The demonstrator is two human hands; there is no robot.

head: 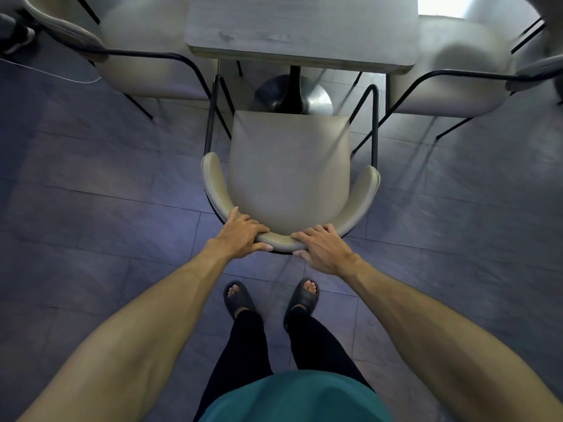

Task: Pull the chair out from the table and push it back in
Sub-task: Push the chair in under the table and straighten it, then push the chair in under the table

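Grey-blue floor tiles (91, 208) underfoot, dark slides (239, 300) planted just behind the chair (289, 172). Grasps the curved backrest (281, 242) with both hands: left hand (240, 236) curled over the top edge left of centre, right hand (323, 248) likewise right of centre, thumbs on the near face. Seat fully in view, facing the table (301, 32), front edge just short of the tabletop, near the round pedestal base (320, 99). Neighbouring chairs (146, 56) flanking the table on either side.

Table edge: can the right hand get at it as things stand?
Probably not: the right hand grips the chair's backrest, and the seat lies between it and the table edge.
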